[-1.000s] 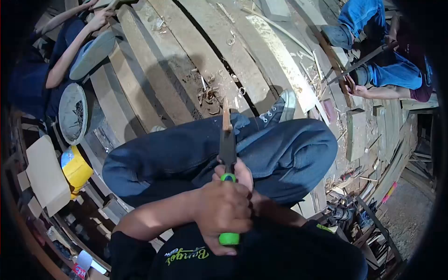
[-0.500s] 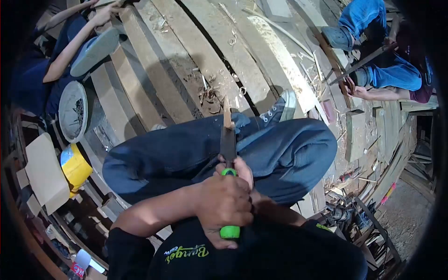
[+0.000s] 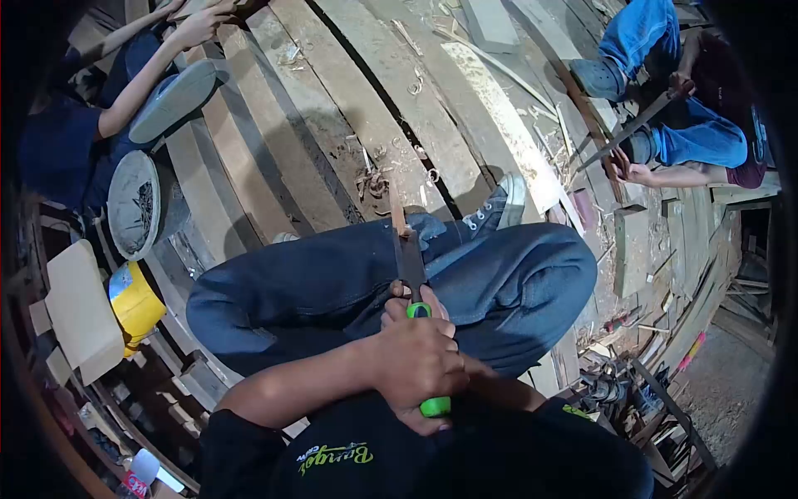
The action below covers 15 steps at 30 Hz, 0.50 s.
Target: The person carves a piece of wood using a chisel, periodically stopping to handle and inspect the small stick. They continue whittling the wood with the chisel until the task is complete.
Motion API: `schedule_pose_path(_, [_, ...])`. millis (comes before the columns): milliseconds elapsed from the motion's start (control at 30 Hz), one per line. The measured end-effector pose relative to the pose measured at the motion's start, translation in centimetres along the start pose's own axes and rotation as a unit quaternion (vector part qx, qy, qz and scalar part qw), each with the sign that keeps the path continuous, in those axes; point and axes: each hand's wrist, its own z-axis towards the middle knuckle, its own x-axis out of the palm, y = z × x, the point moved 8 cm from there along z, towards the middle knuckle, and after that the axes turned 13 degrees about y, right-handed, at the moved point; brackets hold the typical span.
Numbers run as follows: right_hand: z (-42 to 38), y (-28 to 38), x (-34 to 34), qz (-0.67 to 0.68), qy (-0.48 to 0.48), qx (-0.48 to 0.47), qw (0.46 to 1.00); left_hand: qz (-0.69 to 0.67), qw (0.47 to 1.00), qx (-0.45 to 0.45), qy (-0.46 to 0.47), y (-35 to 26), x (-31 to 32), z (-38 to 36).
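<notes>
My left hand (image 3: 420, 362) is wrapped round the green-and-black handle (image 3: 435, 407) of a tool with a flat, dark blade (image 3: 409, 264), which points away from my body. Beyond the blade sticks out a narrow wooden stick (image 3: 397, 212) with a pointed end and a notch near the blade. My right hand (image 3: 430, 303) is mostly hidden behind the left one. Its fingers are closed at the base of the blade, around the stick that runs beneath it. Both hands are in front of my chest, over my crossed legs (image 3: 332, 266).
Wooden planks (image 3: 349, 75) with shavings form the floor. At upper left, a person (image 3: 125, 108) sits near a pale bucket (image 3: 133, 204) and a yellow container (image 3: 135, 308). Another person (image 3: 698, 141) at upper right holds a long saw-like blade (image 3: 628, 129). Scrap (image 3: 632, 391) lies at lower right.
My hands and the tool have shifted slightly to the right in view, and the tool now tilts a little more to the left. The person at upper right has raised the long blade's upper end.
</notes>
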Motion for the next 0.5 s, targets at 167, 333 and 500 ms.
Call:
schedule_pose_path(167, [1.4, -8.5, -0.1, 0.135, 0.004, 0.099, 0.986, 0.015, 0.997, 0.011, -0.070, -0.2, -1.2, -0.6])
schedule_pose_path(333, [-0.6, 9.9, -1.6, 0.265, -0.051, 0.244, 0.932, -0.039, 0.986, 0.054, -0.155, -1.2, -3.4, -1.0])
schedule_pose_path(500, [1.2, 9.0, -1.9, 0.230, 0.033, 0.123, 0.965, -0.021, 0.984, 0.060, -0.169, -1.7, -3.6, -0.9])
